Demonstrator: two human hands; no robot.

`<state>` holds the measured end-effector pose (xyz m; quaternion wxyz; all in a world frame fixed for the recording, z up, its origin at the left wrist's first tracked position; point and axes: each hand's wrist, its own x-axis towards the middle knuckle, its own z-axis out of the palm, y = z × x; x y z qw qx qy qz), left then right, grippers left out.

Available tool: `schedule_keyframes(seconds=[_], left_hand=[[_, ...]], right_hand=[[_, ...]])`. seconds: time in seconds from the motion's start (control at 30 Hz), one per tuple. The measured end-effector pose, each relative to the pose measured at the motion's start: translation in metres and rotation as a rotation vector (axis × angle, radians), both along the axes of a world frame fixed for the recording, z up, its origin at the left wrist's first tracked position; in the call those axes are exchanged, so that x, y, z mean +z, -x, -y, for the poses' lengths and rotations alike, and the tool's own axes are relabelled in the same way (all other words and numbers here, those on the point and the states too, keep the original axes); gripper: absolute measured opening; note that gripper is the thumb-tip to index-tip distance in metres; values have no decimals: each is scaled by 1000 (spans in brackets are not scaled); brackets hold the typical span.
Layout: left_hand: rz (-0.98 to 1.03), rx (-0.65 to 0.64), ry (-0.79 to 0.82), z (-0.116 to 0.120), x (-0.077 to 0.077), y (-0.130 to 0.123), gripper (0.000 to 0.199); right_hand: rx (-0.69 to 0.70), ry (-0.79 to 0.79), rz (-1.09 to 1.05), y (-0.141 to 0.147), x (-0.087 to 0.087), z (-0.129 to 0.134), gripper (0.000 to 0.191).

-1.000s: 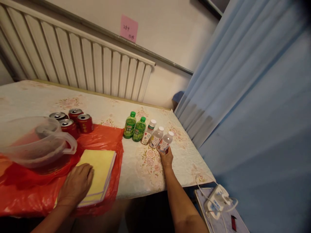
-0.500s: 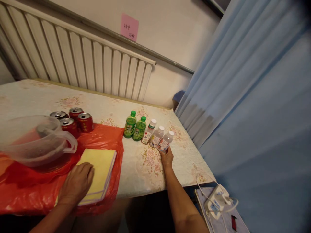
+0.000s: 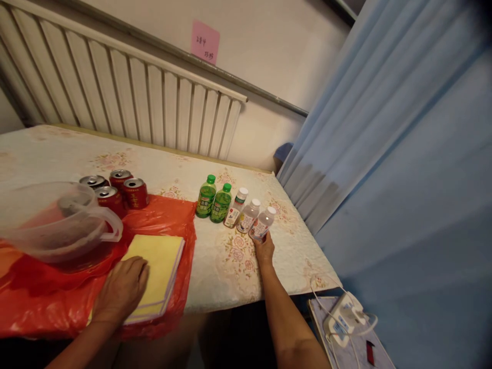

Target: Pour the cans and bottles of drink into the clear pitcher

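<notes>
My left hand (image 3: 125, 287) lies on a folded yellow cloth (image 3: 157, 266), palm down, fingers resting on it and holding nothing. My right hand (image 3: 264, 249) is closed around the lower part of a clear bottle with a white cap (image 3: 263, 224), upright at the right end of a row. Beside that bottle stands a similar white-capped bottle (image 3: 248, 217). Further left in the row come a slimmer white-capped bottle (image 3: 235, 209) and two green-capped bottles, one green bottle (image 3: 220, 204) next to the other green bottle (image 3: 206, 198).
A red plastic bag (image 3: 169, 210) lies under the cloth and a clear plastic jug (image 3: 49, 225) with a handle. Several red cans (image 3: 135, 195) stand behind the jug. The flowered tablecloth (image 3: 215, 266) ends at the front edge. A power strip (image 3: 342, 320) with cables sits lower right, near a blue curtain (image 3: 403, 179).
</notes>
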<state>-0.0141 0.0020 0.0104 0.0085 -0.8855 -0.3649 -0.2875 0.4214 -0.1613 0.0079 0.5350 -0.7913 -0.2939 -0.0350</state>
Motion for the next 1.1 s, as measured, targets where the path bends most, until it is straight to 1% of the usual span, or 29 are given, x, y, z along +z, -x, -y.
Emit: schedule_keyframes(seconds=[0.3, 0.67, 0.93, 1.1], left_hand=[[-22, 8, 7, -1, -3, 1, 35], [5, -2, 16, 3, 4, -1, 36], [-6, 9, 21, -1, -3, 0, 36], [-16, 14, 30, -1, -2, 0, 35]], right_hand=[[2, -9, 5, 1, 1, 0, 44], [2, -5, -4, 1, 3, 1, 41], [6, -7, -7, 0, 1, 0, 42], [-1, -2, -2, -2, -1, 0, 42]])
